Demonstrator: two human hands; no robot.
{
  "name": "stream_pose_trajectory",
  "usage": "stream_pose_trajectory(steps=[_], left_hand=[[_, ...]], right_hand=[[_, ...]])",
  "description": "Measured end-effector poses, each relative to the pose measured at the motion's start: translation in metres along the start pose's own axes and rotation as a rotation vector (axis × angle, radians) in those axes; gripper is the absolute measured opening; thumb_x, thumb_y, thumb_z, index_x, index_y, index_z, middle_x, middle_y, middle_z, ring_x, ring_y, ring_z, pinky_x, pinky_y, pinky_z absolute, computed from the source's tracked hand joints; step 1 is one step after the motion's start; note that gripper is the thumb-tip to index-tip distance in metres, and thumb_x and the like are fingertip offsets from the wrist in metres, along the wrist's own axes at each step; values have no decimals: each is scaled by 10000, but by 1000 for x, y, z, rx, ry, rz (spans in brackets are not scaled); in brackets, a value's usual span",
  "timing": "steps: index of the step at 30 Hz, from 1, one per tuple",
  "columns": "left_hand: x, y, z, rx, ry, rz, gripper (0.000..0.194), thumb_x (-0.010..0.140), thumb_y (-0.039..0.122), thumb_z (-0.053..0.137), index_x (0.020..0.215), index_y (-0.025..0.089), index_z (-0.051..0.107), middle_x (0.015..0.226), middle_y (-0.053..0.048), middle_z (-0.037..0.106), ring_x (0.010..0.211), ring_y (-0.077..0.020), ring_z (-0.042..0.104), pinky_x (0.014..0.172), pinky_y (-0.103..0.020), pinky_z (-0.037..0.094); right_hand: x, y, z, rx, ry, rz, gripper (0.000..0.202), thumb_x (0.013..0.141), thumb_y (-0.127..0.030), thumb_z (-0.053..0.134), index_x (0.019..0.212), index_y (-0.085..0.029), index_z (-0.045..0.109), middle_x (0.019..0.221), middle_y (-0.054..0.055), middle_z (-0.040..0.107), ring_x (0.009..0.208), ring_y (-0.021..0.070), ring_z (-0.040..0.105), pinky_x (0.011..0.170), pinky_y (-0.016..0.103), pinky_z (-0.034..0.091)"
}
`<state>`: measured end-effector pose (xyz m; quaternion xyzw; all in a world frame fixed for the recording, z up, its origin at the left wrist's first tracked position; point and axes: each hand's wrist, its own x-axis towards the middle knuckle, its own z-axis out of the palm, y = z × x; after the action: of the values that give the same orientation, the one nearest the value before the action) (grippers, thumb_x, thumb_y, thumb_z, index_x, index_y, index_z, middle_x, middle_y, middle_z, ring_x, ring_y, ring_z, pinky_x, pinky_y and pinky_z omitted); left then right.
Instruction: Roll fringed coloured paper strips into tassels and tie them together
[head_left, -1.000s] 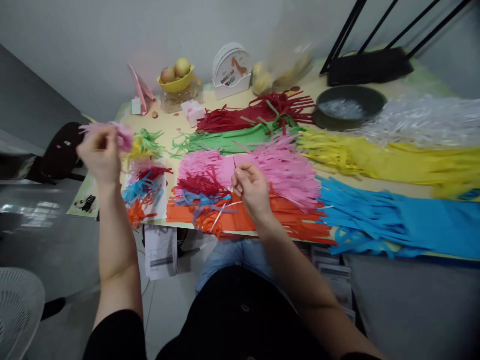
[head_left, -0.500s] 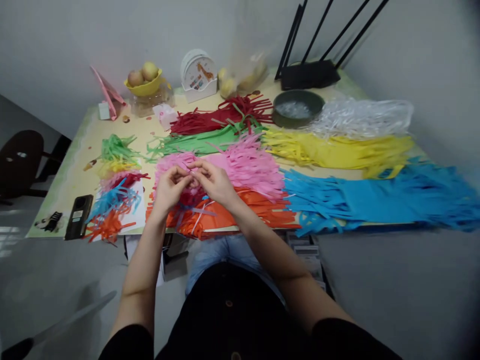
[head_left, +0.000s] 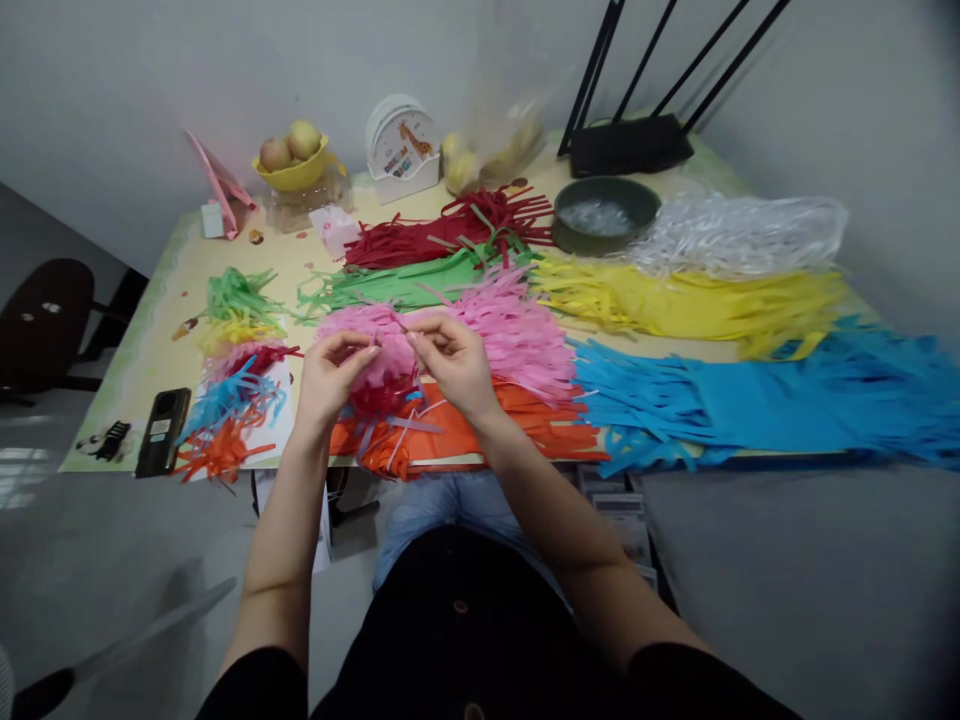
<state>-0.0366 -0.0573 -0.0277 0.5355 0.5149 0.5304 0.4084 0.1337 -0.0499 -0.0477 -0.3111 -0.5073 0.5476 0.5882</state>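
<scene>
My right hand (head_left: 456, 365) is closed in a pinch on a thin dark-reddish strip (head_left: 398, 321), whose end sticks out past the fingertips. Apart from it, my left hand (head_left: 334, 378) has thumb and forefinger drawn together; what lies between them, if anything, is too small to make out. Both hands hover over fringed pink paper (head_left: 517, 340). Below them lie a dark red tuft (head_left: 381, 396) and fringed orange paper (head_left: 517, 420) with loose pale strips on it. To the left, a bundle of small multicoloured tufts (head_left: 238, 390) rests on a white sheet.
Behind lie fringed green (head_left: 405, 283) and red paper (head_left: 397, 243). Yellow (head_left: 682, 305) and blue fringed paper (head_left: 765, 400) spread rightward, near a dark bowl (head_left: 600, 238), clear plastic strips (head_left: 735, 235) and a router (head_left: 630, 147). A phone (head_left: 163, 432) lies at the front left edge.
My hands were together at the fingertips and have moved apart, the right one to the right with the thin strip. The view has shifted slightly.
</scene>
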Motion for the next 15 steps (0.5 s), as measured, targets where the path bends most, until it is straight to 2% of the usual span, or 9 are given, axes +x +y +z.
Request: stream_pose_trajectory(steps=[4, 8, 15], left_hand=[[-5, 4, 4, 95, 60, 92, 196, 687, 300, 847, 791, 180, 732, 799, -25, 722, 778, -156, 661, 791, -277, 512], [-10, 5, 8, 110, 65, 101, 200, 709, 309, 826, 854, 190, 757, 836, -34, 743, 807, -174, 679, 799, -290, 526], [-9, 0, 7, 126, 91, 131, 191, 732, 314, 814, 874, 199, 761, 846, -35, 750, 805, -178, 685, 806, -303, 530]], right_hand=[[-13, -4, 3, -171, -40, 24, 247, 850, -409, 639, 852, -162, 638, 571, -52, 523, 502, 69, 447, 504, 213, 314], [-15, -5, 7, -177, -40, 38, 222, 848, -378, 618, 848, -156, 627, 569, -54, 521, 495, 69, 440, 502, 214, 311], [-14, -9, 8, -152, -39, 87, 245, 843, -413, 633, 822, -170, 609, 536, -65, 520, 465, 66, 448, 497, 213, 329]])
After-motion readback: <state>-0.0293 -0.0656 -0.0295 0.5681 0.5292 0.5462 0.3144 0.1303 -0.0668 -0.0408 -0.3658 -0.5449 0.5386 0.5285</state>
